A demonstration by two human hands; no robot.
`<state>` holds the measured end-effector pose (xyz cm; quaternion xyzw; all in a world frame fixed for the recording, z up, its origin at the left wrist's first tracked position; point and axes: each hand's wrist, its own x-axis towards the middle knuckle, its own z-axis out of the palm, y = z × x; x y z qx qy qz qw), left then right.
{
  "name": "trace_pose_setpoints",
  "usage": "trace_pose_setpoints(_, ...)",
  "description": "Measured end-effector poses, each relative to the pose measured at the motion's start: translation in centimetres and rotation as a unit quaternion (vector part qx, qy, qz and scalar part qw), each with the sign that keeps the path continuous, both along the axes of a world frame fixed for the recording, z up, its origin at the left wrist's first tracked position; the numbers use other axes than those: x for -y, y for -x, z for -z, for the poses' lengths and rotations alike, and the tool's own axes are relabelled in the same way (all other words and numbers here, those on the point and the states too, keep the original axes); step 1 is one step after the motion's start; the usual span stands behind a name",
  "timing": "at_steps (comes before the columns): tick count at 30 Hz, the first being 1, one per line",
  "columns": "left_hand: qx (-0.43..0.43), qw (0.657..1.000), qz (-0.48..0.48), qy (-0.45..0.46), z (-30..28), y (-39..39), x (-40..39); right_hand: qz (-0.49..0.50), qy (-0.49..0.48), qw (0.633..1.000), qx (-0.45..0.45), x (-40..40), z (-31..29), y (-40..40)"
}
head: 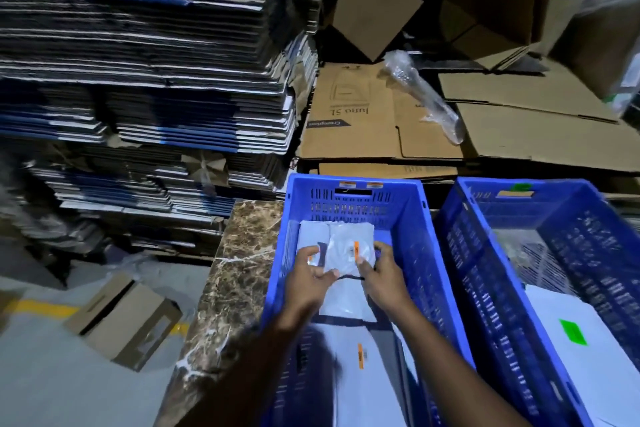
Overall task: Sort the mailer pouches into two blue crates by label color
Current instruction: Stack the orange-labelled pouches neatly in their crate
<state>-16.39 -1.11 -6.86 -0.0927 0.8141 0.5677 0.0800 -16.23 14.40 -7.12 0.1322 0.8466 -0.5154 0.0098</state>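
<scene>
Two blue crates stand side by side on a marble counter. The left crate (349, 184) has orange tags on its far rim and holds several grey pouches with orange labels. Both my hands are inside it: my left hand (308, 279) and my right hand (382, 276) grip the two near corners of one small grey pouch with an orange label (348, 246), held low over the other pouches. Another orange-labelled pouch (367, 357) lies nearer me. The right crate (485, 218) carries a green tag on its rim and holds a white pouch with a green label (573, 331).
The marble counter (235, 270) edge drops to the floor on the left, where a small cardboard box (124, 322) lies. Tall stacks of flattened cartons (145, 80) rise at the left and back. Flat brown cartons (381, 128) and a bubble-wrap roll (420, 94) lie behind the crates.
</scene>
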Motion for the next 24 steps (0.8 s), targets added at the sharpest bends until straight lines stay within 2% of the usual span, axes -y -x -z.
trace_pose_setpoints(2,-0.032,0.993,0.049,0.100,-0.1,0.8,0.6,0.001,-0.006,1.000,0.012,0.0,1.2,1.6)
trace_pose_setpoints(5,-0.106,0.966,0.138,0.190,-0.4,2.0,2.0,-0.001,-0.006,0.999,0.037,1.1,2.9,4.7)
trace_pose_setpoints(9,-0.280,0.873,0.185,0.353,-1.6,4.1,3.7,-0.060,-0.037,0.995,0.069,3.1,4.9,9.6)
trace_pose_setpoints(11,-0.292,0.838,0.160,0.432,-1.6,5.0,4.4,-0.075,-0.106,0.989,0.075,3.8,6.3,11.3)
trace_pose_setpoints(13,-0.253,0.837,0.132,0.466,-1.1,5.7,4.9,-0.074,-0.200,0.976,0.032,4.3,7.4,11.8)
trace_pose_setpoints(16,-0.238,0.842,0.133,0.465,0.1,6.1,5.0,-0.172,-0.302,0.936,-0.051,5.7,8.3,12.3)
trace_pose_setpoints(20,-0.224,0.858,0.136,0.442,0.2,6.4,5.2,-0.275,-0.405,0.872,-0.004,7.2,10.9,12.7)
trace_pose_setpoints(24,-0.245,0.844,0.160,0.450,0.0,6.6,5.2,-0.271,-0.417,0.866,-0.056,7.4,12.4,11.9)
